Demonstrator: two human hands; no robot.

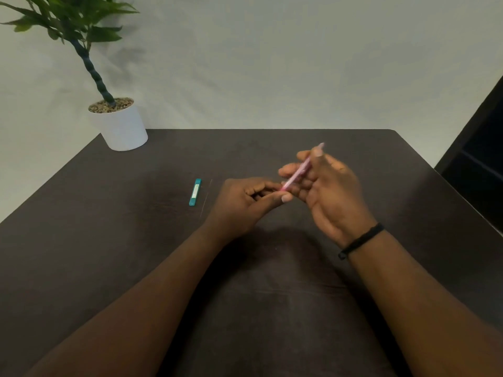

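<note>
A pink mechanical pencil [300, 170] is held above the dark table [109, 213], tilted with its far end up and to the right. My right hand [330, 191] grips its barrel, thumb near the upper end. My left hand [245, 202] pinches at the pencil's lower tip with thumb and forefinger, the other fingers curled. What sits between those fingertips is too small to tell. A teal lead case [195, 192] lies flat on the table left of my left hand. A thin dark lead [205, 198] lies beside the case.
A white pot with a green plant [119, 126] stands at the table's far left corner. A dark piece of furniture [479, 164] rises off the table's right edge. A pale wall lies behind. A black band circles my right wrist [360, 240].
</note>
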